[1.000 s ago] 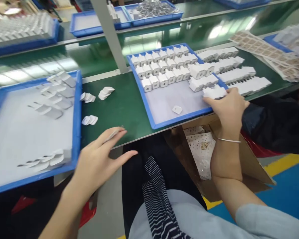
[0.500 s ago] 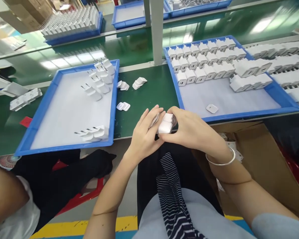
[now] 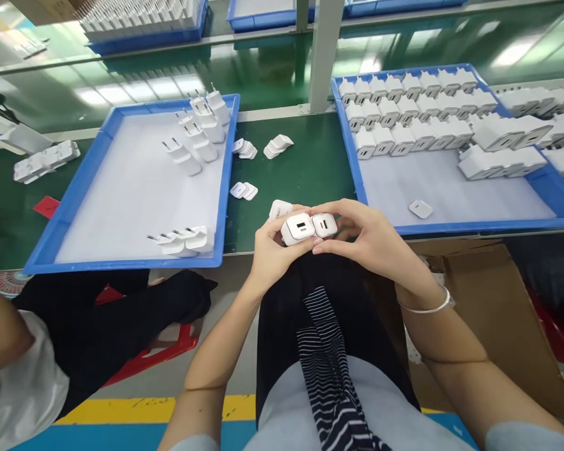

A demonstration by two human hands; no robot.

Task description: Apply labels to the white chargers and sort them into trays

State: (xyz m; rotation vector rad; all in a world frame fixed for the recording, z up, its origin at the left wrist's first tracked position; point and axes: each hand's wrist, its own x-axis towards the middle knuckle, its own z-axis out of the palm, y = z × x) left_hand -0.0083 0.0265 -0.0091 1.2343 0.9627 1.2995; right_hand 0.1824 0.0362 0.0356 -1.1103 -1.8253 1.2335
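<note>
My left hand (image 3: pixel 273 249) is closed around a white wall charger (image 3: pixel 291 237), whose port face is turned up toward me. Beside it and touching, a second white wall charger (image 3: pixel 328 233) sits between the thumb and fingers of my right hand (image 3: pixel 369 237). A thin white cover plate (image 3: pixel 279 209) sticks out behind my left fingers; how it is held is partly hidden. Both hands are together above my lap, at the bench's front edge. Small stacks of white cover plates (image 3: pixel 278 146) lie on the green bench (image 3: pixel 301 175) beyond them.
At left a blue tray (image 3: pixel 224 194) carries several chargers with pins showing. Another blue tray (image 3: pixel 479 226), at right, holds rows of chargers and one loose cover plate (image 3: pixel 420 208). A grey post (image 3: pixel 326 56) rises behind. A cardboard box (image 3: pixel 502 313) stands below right; a person sits at left.
My hands have turned the two chargers so their port faces now show. The cover plate by my left fingers has become more visible. My view has shifted a little.
</note>
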